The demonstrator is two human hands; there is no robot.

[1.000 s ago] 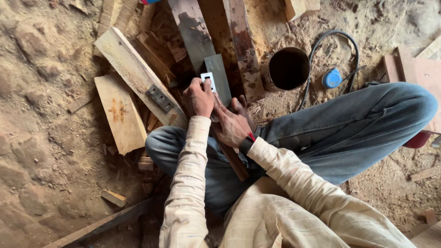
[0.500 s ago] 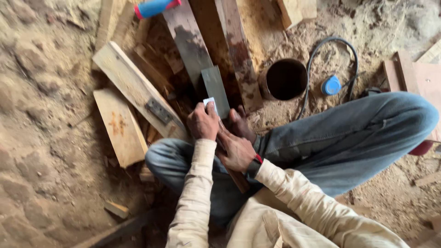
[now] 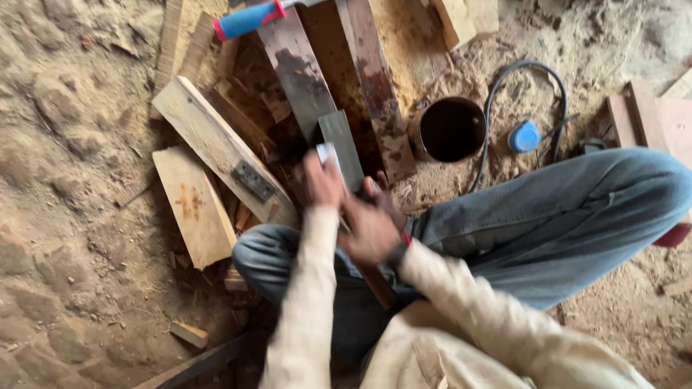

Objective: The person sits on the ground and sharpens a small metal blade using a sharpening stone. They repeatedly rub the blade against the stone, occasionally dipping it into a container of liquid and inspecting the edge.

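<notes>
Our hands have slid back down the stone (image 3: 344, 148), left hand (image 3: 323, 180) pinching a small blade (image 3: 326, 153), right hand (image 3: 371, 227) pressing alongside, grip blurred, honing apparently midway.

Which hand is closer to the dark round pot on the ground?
Right. The right hand lies below-left of the pot, over the grey stone. The left hand is farther left, at the stone's near end.

Both hands (image 3: 353, 209) were motion-blurred, so their grip could not be told. The top edge cut off the blue-handled tool (image 3: 249, 19).
</notes>
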